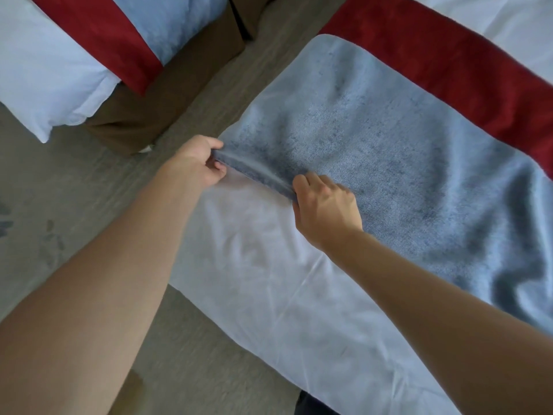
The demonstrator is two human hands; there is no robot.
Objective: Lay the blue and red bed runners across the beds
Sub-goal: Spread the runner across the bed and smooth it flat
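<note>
**Inspector:** Near bed first. Where does the blue runner lie?

**Assistant:** Spread across the white sheet of the near bed, rumpled toward its right end. Its far long edge lies against the red runner, which crosses the same bed just beyond it. Whether the two overlap or only touch, I cannot tell.

**Inspector:** Hands?

**Assistant:** Both are on the blue runner's near edge, close to the corner at the bedside. The left hand grips the corner itself, fingers curled under the fabric and thumb on top. The right hand pinches the same edge a little further along, knuckles up. The stretch of edge between them is lifted off the sheet into a taut ridge.

**Inspector:** Grip state, then?

**Assistant:** Each hand closed tight on cloth; neither one slack.

**Inspector:** The second bed?

**Assistant:** At upper left, across a strip of grey carpet. It carries a red band and a blue band side by side over white bedding, above a brown bed skirt.

**Inspector:** Anything else?

**Assistant:** A dark shape at the lower edge beside the sheet, too little of it visible to identify.
</note>
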